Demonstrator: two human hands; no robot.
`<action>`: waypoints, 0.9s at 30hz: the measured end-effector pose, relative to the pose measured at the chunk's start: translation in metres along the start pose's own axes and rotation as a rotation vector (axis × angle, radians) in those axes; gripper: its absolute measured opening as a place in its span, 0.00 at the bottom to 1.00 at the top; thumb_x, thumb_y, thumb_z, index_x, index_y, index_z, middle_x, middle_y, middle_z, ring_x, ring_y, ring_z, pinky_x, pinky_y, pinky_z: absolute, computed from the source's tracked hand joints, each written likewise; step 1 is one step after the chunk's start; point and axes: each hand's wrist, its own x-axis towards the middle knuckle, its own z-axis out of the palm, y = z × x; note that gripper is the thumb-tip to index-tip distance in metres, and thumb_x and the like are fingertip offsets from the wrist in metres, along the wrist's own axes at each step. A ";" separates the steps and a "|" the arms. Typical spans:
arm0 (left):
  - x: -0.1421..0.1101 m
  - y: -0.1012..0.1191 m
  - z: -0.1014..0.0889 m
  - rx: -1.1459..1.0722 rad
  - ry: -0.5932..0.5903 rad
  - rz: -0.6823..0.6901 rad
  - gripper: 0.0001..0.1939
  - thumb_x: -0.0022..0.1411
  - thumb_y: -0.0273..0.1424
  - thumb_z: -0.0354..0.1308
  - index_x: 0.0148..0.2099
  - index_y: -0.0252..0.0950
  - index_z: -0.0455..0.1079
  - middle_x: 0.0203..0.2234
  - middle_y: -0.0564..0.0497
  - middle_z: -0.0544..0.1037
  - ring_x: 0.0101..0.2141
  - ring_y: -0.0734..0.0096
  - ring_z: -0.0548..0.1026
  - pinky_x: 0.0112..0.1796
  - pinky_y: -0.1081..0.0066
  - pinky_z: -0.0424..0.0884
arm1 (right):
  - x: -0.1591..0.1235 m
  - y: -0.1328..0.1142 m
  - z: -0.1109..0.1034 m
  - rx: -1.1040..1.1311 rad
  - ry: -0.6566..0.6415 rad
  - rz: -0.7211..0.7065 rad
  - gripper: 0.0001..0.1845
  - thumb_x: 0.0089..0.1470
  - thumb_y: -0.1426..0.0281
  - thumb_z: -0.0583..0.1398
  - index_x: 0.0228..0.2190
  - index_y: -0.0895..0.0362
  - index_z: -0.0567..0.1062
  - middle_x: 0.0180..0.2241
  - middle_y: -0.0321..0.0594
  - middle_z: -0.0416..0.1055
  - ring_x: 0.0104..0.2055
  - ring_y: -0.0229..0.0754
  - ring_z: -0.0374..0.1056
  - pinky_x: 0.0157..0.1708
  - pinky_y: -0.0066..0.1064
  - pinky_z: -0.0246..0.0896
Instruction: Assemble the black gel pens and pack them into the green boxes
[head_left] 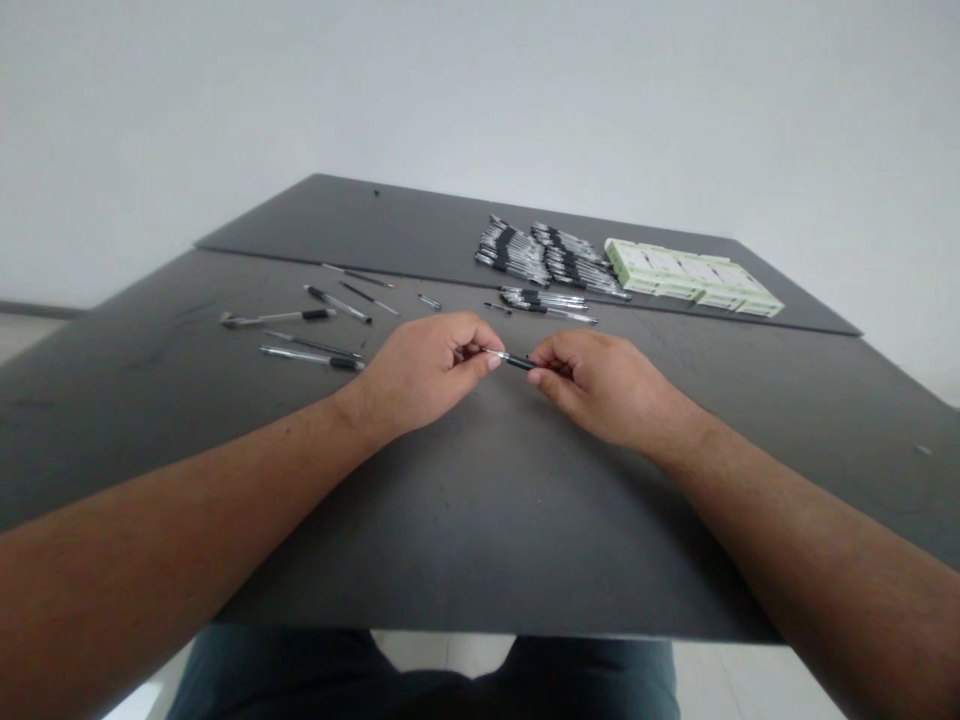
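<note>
Between my two hands, over the middle of the dark table, is a pen (517, 361) with a black grip. My left hand (439, 362) pinches its left end between thumb and forefinger. The fingers of my right hand (592, 378) are closed on the other end, which they hide. Left of my left hand lie loose pen parts: a clear barrel with a black grip (311, 357), another barrel (337, 303) and a thin refill (367, 297). A small clear piece (429, 301) rests just beyond my left hand. Past my hands lies a small group of pens (544, 301).
Two piles of pens (514, 250) lie farther back on the dark table (465, 530). To their right is a row of green and white boxes (694, 275). A raised board edge (420, 276) crosses the table. A pale wall (480, 90) stands behind.
</note>
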 end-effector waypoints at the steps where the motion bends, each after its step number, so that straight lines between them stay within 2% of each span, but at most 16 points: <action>1: 0.000 0.000 0.000 0.001 0.002 -0.001 0.10 0.70 0.38 0.62 0.44 0.40 0.82 0.36 0.52 0.87 0.37 0.64 0.83 0.42 0.67 0.74 | 0.000 0.000 0.000 -0.009 -0.022 -0.019 0.08 0.69 0.68 0.62 0.40 0.54 0.82 0.36 0.43 0.83 0.39 0.46 0.76 0.41 0.34 0.65; 4: 0.000 -0.001 0.001 -0.002 0.002 -0.006 0.10 0.70 0.39 0.62 0.44 0.40 0.82 0.36 0.52 0.88 0.38 0.64 0.83 0.42 0.67 0.74 | 0.000 0.001 0.000 -0.010 -0.040 -0.037 0.12 0.73 0.67 0.59 0.42 0.54 0.83 0.37 0.44 0.84 0.40 0.47 0.77 0.43 0.34 0.65; 8: 0.000 0.000 0.002 -0.004 -0.005 -0.006 0.10 0.69 0.39 0.62 0.43 0.40 0.82 0.36 0.51 0.87 0.37 0.64 0.83 0.42 0.67 0.75 | 0.000 0.003 0.002 0.016 0.011 0.010 0.06 0.67 0.65 0.66 0.41 0.54 0.82 0.36 0.40 0.83 0.37 0.45 0.75 0.39 0.33 0.63; 13: 0.000 0.001 0.000 -0.002 -0.007 0.005 0.10 0.70 0.38 0.62 0.43 0.39 0.82 0.35 0.52 0.87 0.37 0.65 0.83 0.42 0.67 0.74 | 0.000 0.003 0.001 0.001 -0.028 -0.036 0.11 0.71 0.65 0.61 0.43 0.55 0.83 0.36 0.43 0.83 0.39 0.46 0.76 0.40 0.34 0.63; 27: 0.004 -0.006 -0.007 0.051 0.054 -0.021 0.10 0.69 0.39 0.64 0.44 0.40 0.84 0.35 0.50 0.87 0.37 0.63 0.82 0.42 0.66 0.75 | 0.001 0.006 0.000 -0.006 -0.009 -0.005 0.12 0.70 0.64 0.60 0.42 0.55 0.83 0.36 0.42 0.83 0.38 0.46 0.75 0.39 0.34 0.61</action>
